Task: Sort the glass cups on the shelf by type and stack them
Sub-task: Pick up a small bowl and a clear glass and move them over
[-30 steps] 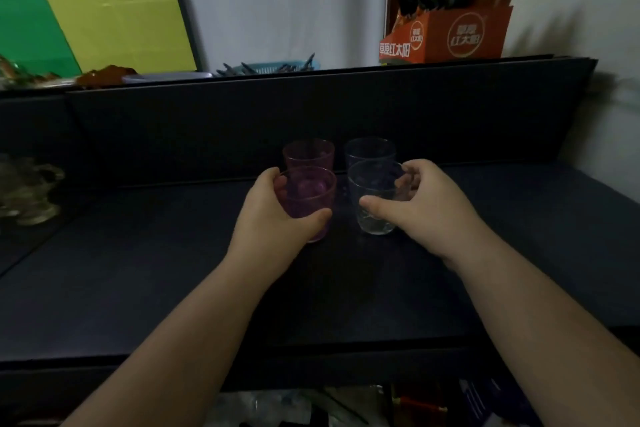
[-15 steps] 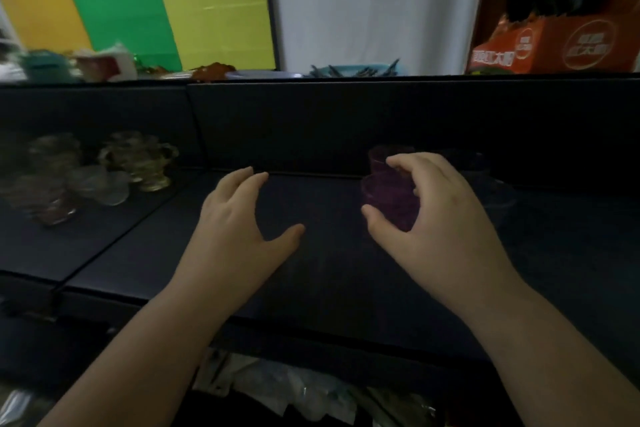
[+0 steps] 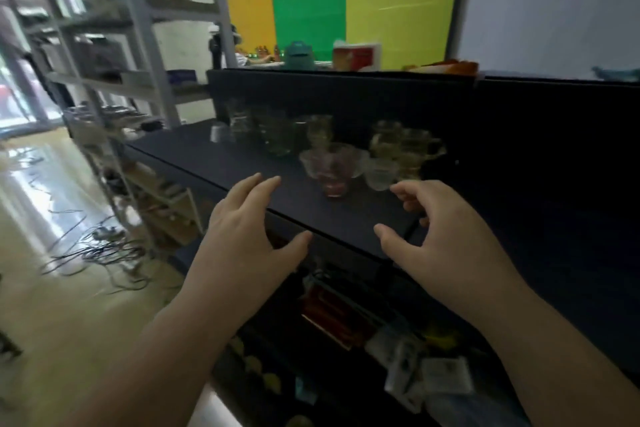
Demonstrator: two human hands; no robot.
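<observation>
Several glass cups stand in a blurred group on the dark shelf (image 3: 221,163). A pinkish clear cup (image 3: 331,166) is nearest, with a small clear cup (image 3: 380,174) to its right. Yellowish handled cups (image 3: 405,144) stand behind them, and greenish glasses (image 3: 277,135) and a white cup (image 3: 218,132) further left. My left hand (image 3: 249,236) hovers over the shelf's front edge, fingers spread, holding nothing. My right hand (image 3: 446,236) hovers just in front of the small clear cup, fingers loosely bent and empty. Neither hand touches a cup.
A dark back panel (image 3: 381,97) rises behind the cups. Boxes and packets (image 3: 408,357) fill the level below the shelf. Metal racks (image 3: 114,55) stand at the left, with cables (image 3: 97,250) strewn on the shiny floor. A red-and-white box (image 3: 356,57) sits on top.
The view has swung left, away from the purple and clear tumblers. Both hands let go of those cups and now hover empty near the other group of glasses.
</observation>
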